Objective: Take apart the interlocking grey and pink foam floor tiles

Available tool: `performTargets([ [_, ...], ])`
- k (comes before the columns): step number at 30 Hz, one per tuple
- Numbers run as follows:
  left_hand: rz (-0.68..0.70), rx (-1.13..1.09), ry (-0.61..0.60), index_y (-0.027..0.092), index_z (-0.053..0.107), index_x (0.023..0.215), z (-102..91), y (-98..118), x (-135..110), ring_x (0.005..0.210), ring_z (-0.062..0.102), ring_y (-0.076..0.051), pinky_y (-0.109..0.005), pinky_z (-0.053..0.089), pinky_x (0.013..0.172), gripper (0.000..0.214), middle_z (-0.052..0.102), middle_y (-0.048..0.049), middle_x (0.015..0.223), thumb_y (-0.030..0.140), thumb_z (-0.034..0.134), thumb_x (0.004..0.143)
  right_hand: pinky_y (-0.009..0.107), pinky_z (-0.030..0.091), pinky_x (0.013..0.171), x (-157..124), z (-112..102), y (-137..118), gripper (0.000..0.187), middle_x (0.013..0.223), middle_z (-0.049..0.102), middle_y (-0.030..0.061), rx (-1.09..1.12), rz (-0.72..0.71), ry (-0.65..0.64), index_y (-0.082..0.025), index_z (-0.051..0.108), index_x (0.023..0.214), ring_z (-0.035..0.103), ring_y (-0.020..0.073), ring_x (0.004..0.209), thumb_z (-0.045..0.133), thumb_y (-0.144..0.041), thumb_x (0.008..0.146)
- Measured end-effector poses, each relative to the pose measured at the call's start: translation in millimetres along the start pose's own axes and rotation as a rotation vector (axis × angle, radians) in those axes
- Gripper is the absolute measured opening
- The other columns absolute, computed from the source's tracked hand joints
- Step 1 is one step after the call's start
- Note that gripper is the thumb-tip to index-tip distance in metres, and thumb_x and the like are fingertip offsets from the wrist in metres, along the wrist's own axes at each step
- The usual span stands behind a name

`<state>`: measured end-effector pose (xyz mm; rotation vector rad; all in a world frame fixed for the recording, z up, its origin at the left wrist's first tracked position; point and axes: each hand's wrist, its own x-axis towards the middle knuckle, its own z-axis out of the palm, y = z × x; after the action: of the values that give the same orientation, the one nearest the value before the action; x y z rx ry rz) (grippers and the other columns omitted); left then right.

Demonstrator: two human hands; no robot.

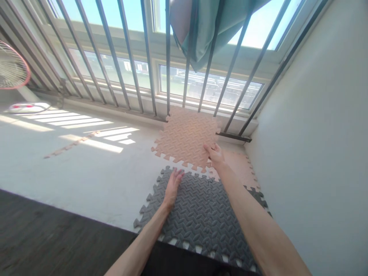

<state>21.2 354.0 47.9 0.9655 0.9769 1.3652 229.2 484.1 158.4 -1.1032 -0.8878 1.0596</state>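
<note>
A pink foam puzzle mat tile (185,136) lies tilted on the white floor below the window bars. My right hand (215,155) pinches its near right corner, fingers closed on the edge. My left hand (173,186) lies flat, fingers stretched out, on the far edge of a grey foam mat tile (178,218). A second grey tile (230,222) is joined to its right. Another pink tile (241,165) lies flat in the corner beyond my right wrist, partly hidden by my arm.
Slanted metal window bars (168,57) and a low sill run along the back. A teal cloth (207,27) hangs on the bars. A white wall (316,153) stands at the right. A fan (13,71) stands far left. A thin pink edge strip (71,143) lies on the floor. Dark flooring (43,237) is nearest.
</note>
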Motion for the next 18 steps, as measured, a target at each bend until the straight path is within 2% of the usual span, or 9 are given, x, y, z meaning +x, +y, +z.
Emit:
performTargets([
  [2,-0.062,-0.312,0.121,0.029,0.054,0.147,-10.6,17,-12,0.136,0.067,-0.03,-0.055,0.05,0.12,0.062,0.062,-0.0132,0.155,0.061,0.069,0.096,0.04,0.065,0.073,-34,11,17,0.07,0.099,0.083,0.0052,0.011,0.053,-0.018,-0.025,0.067,0.107,0.078,0.0268,0.089,0.098,-0.056,0.053],
  [3,-0.067,-0.382,0.162,0.029,0.056,0.14,-16.5,24,-20,0.129,0.07,-0.027,-0.052,0.055,0.115,0.056,0.067,-0.0116,0.147,0.057,0.073,0.095,0.041,0.066,0.074,-51,19,27,0.07,0.1,0.083,0.0059,0.006,0.066,-0.037,-0.025,0.067,0.108,0.078,0.0274,0.089,0.097,-0.057,0.054],
  [5,-0.052,-0.391,0.239,0.028,0.059,0.123,-30.7,38,-37,0.112,0.076,-0.023,-0.045,0.062,0.103,0.048,0.075,-0.0067,0.124,0.049,0.084,0.088,0.042,0.067,0.076,-84,40,44,0.07,0.101,0.084,0.0075,-0.015,0.069,-0.093,-0.024,0.066,0.111,0.079,0.0279,0.09,0.094,-0.062,0.058],
  [7,-0.025,-0.336,0.319,0.027,0.057,0.109,-50.7,50,-48,0.092,0.076,-0.019,-0.039,0.065,0.092,0.048,0.075,-0.0009,0.102,0.043,0.091,0.079,0.042,0.067,0.077,-115,60,57,0.073,0.102,0.084,0.0094,-0.05,0.087,-0.148,-0.022,0.066,0.116,0.079,0.0282,0.089,0.088,-0.068,0.065],
  [10,0.032,-0.278,0.429,0.024,0.055,0.101,-100.3,74,-51,0.075,0.071,-0.014,-0.033,0.063,0.08,0.052,0.071,0.0034,0.09,0.037,0.095,0.07,0.045,0.067,0.085,-156,67,68,0.07,0.106,0.083,0.0119,-0.231,0.094,-0.184,-0.021,0.065,0.127,0.081,0.0286,0.097,0.073,-0.073,0.081],
  [11,0.054,-0.258,0.465,0.024,0.055,0.101,-122.8,86,-48,0.075,0.07,-0.013,-0.031,0.062,0.078,0.051,0.071,0.0037,0.089,0.033,0.095,0.07,0.046,0.066,0.091,-169,59,69,0.067,0.11,0.083,0.0128,-0.328,0.062,-0.19,-0.021,0.066,0.129,0.081,0.0287,0.102,0.068,-0.072,0.086],
  [13,0.099,-0.192,0.553,0.023,0.053,0.1,-174.5,112,-39,0.079,0.07,-0.012,-0.028,0.06,0.078,0.046,0.07,0.0041,0.089,0.024,0.091,0.073,0.051,0.061,0.104,-192,29,69,0.059,0.123,0.08,0.014,-0.521,-0.034,-0.23,-0.022,0.067,0.132,0.078,0.0299,0.114,0.061,-0.067,0.094],
  [16,0.094,-0.045,0.725,0.021,0.053,0.106,-254.2,149,-26,0.082,0.068,-0.01,-0.028,0.059,0.081,0.036,0.068,0.0057,0.087,0.009,0.077,0.082,0.056,0.055,0.115,-225,-39,74,0.048,0.138,0.074,0.013,-0.858,-0.22,-0.216,-0.026,0.068,0.135,0.07,0.033,0.129,0.059,-0.056,0.099],
  [18,0.022,0.05,0.806,0.018,0.054,0.105,-296.4,166,-23,0.08,0.066,-0.01,-0.028,0.058,0.081,0.031,0.066,0.0063,0.086,0.004,0.072,0.085,0.057,0.051,0.12,-246,-83,84,0.045,0.141,0.072,0.012,-1.024,-0.327,-0.197,-0.027,0.069,0.137,0.065,0.0336,0.136,0.058,-0.052,0.101],
])
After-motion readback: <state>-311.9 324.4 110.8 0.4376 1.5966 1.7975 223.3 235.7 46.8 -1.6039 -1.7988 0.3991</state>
